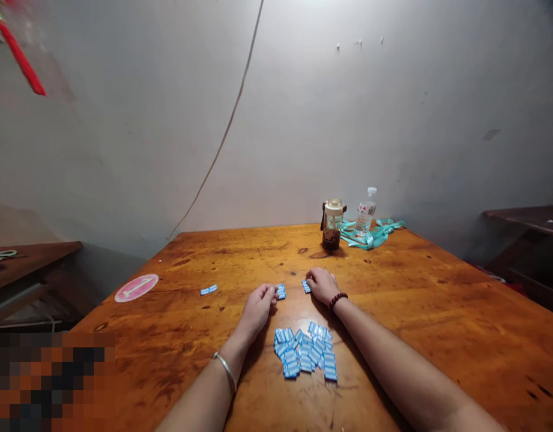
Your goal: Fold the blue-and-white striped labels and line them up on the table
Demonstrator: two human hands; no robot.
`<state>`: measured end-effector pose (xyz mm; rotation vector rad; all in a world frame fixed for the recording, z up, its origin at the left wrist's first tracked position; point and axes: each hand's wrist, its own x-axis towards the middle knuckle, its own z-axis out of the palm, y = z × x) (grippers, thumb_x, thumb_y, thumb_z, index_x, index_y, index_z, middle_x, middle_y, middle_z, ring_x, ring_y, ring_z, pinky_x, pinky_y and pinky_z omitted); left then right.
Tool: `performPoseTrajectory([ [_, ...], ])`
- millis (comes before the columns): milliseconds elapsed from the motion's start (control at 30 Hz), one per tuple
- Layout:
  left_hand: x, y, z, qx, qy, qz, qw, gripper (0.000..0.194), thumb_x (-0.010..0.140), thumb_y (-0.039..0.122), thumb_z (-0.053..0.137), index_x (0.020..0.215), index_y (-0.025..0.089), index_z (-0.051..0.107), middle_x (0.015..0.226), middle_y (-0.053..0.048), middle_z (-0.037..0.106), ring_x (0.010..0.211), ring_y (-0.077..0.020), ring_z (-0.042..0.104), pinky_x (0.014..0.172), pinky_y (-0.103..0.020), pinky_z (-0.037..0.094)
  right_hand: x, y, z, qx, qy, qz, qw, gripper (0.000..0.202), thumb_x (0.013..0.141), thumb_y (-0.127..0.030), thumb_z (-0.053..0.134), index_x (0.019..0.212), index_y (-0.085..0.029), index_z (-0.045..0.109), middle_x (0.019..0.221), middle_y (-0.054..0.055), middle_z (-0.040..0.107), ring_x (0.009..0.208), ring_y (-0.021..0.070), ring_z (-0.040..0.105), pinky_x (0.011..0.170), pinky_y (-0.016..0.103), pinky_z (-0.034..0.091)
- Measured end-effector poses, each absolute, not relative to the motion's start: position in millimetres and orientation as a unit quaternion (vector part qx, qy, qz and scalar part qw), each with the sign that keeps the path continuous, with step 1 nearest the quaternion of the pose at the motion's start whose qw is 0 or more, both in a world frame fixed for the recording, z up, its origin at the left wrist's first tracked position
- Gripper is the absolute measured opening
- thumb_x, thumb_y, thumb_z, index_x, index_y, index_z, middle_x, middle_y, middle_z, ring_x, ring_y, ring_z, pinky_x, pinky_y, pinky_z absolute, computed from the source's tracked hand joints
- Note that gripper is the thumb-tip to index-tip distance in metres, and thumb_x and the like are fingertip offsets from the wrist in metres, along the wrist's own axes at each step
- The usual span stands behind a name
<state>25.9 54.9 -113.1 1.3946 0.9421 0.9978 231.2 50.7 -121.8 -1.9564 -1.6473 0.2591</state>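
My left hand (259,305), a silver bangle on its wrist, pinches the left edge of a small blue-and-white striped piece (281,291). To its right, my right hand (321,285), with a dark bead bracelet, has its fingers closed on a similar striped piece (307,287) at the table surface. A gap separates the two pieces. Between my forearms lies a loose, overlapping pile of blue-and-white striped pieces (305,351). Farther left, two small striped strips (208,290) lie end to end on the wooden table (240,258).
A tumbler with dark contents (332,225) stands toward the back, beside a clear plastic bottle (365,213) and turquoise ribbon (375,235). A pink round sticker (136,288) is at the left edge. Other tables flank this one; a wall rises behind.
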Motion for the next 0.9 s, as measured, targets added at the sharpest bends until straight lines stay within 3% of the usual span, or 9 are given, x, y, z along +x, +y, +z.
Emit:
performPoseTrajectory([
  [67, 26, 54, -111, 0.583, 0.406, 0.429, 0.558, 0.037, 0.066, 0.046, 0.055, 0.077, 0.011, 0.056, 0.066, -0.003, 0.054, 0.049, -0.006, 0.043, 0.042, -0.015, 0.03, 235, 45, -116, -0.726, -0.606, 0.113, 0.305, 0.024, 0.081, -0.016, 0.046, 0.104, -0.013, 0.051, 0.091, 0.007, 0.055, 0.088, 0.0178, 0.048, 0.071, 0.024, 0.033],
  [133, 27, 54, -110, 0.581, 0.407, 0.431, 0.557, 0.037, 0.065, 0.046, 0.055, 0.076, 0.011, 0.056, 0.067, -0.003, 0.054, 0.049, -0.0062, 0.044, 0.042, -0.015, 0.031, 239, 33, -108, -0.712, -0.608, 0.131, 0.327, 0.027, 0.083, -0.018, 0.044, 0.109, -0.012, 0.046, 0.091, 0.006, 0.055, 0.084, 0.0157, 0.049, 0.07, 0.022, 0.035],
  [267, 29, 53, -111, 0.592, 0.399, 0.422, 0.559, 0.036, 0.064, 0.046, 0.055, 0.076, 0.012, 0.056, 0.069, -0.003, 0.055, 0.051, -0.0065, 0.044, 0.043, -0.016, 0.033, 232, -6, -93, -0.618, -0.674, 0.22, 0.339, 0.013, 0.081, -0.017, 0.046, 0.089, -0.014, 0.056, 0.082, 0.002, 0.057, 0.075, 0.0124, 0.052, 0.064, 0.018, 0.038],
  [367, 29, 51, -112, 0.609, 0.395, 0.414, 0.549, 0.035, 0.068, 0.046, 0.052, 0.077, 0.013, 0.056, 0.071, -0.003, 0.056, 0.053, -0.0072, 0.045, 0.045, -0.016, 0.034, 222, -31, -94, -0.576, -0.71, 0.298, 0.274, 0.015, 0.075, -0.017, 0.053, 0.09, -0.015, 0.057, 0.074, 0.0, 0.055, 0.064, 0.0116, 0.05, 0.053, 0.017, 0.036],
  [533, 29, 48, -108, 0.646, 0.395, 0.407, 0.512, 0.033, 0.074, 0.045, 0.045, 0.08, 0.014, 0.056, 0.073, -0.003, 0.056, 0.058, -0.0084, 0.046, 0.049, -0.017, 0.036, 223, -38, -100, -0.585, -0.76, 0.237, 0.155, 0.032, 0.062, -0.013, 0.061, 0.093, -0.021, 0.059, 0.076, -0.001, 0.054, 0.067, 0.0124, 0.048, 0.054, 0.017, 0.032],
  [733, 31, 44, -107, 0.664, 0.397, 0.381, 0.505, 0.034, 0.074, 0.045, 0.046, 0.081, 0.014, 0.057, 0.076, -0.005, 0.057, 0.062, -0.0106, 0.049, 0.054, -0.019, 0.039, 226, -33, -99, -0.584, -0.763, 0.237, 0.14, 0.02, 0.064, -0.016, 0.06, 0.083, -0.018, 0.06, 0.075, -0.001, 0.054, 0.064, 0.012, 0.047, 0.053, 0.017, 0.031],
  [900, 31, 42, -108, 0.669, 0.404, 0.376, 0.497, 0.032, 0.072, 0.044, 0.048, 0.081, 0.015, 0.058, 0.075, -0.004, 0.056, 0.063, -0.0119, 0.05, 0.056, -0.02, 0.04, 222, -37, -97, -0.614, -0.741, 0.228, 0.146, 0.025, 0.061, -0.014, 0.061, 0.086, -0.018, 0.059, 0.074, -0.001, 0.055, 0.063, 0.0121, 0.047, 0.05, 0.017, 0.029],
])
